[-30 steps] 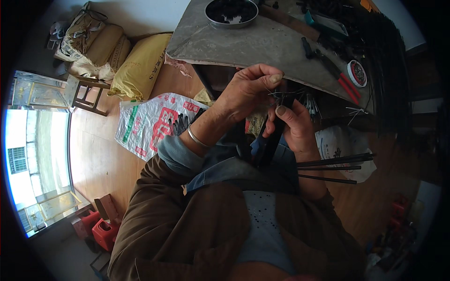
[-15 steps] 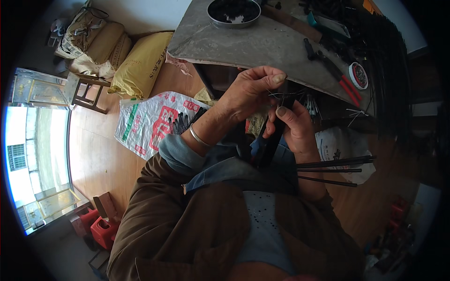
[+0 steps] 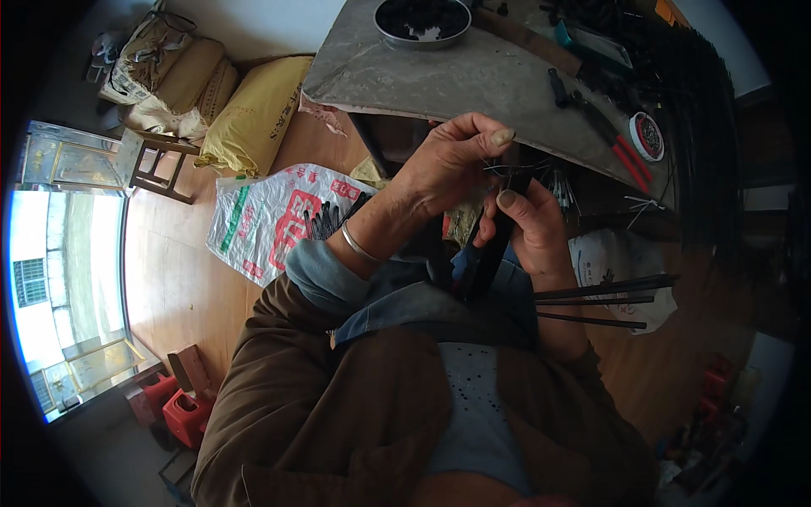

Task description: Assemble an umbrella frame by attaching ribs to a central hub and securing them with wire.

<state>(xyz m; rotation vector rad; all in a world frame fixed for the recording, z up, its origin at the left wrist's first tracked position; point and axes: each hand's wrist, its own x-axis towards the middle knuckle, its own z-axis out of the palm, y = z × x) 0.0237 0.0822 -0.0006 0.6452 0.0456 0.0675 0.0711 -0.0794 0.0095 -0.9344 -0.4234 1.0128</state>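
Observation:
Over my lap, my left hand (image 3: 443,165) is closed in a pinch on a thin pale wire (image 3: 493,167), beside the upper end of a long black strip (image 3: 490,253). My right hand (image 3: 537,228) grips that strip, its thumb pressed near the top end and its fingers partly hidden behind. More thin wires cross the strip's top; how they are fastened is too small to tell. Several slim black rods (image 3: 604,296) stick out to the right beside my right forearm. A metal bangle circles my left wrist.
A grey-topped table (image 3: 422,80) stands ahead, its edge close beyond my hands. On it are a bowl of black pieces (image 3: 421,19), red-handled cutters (image 3: 621,148) and a round tin (image 3: 646,137). Black looped pieces (image 3: 325,221) lie on a white sack (image 3: 258,215); yellow sacks (image 3: 253,118) stand farther left.
Both hands keep their grips in nearly the same place. The black rods by my right forearm have shifted slightly.

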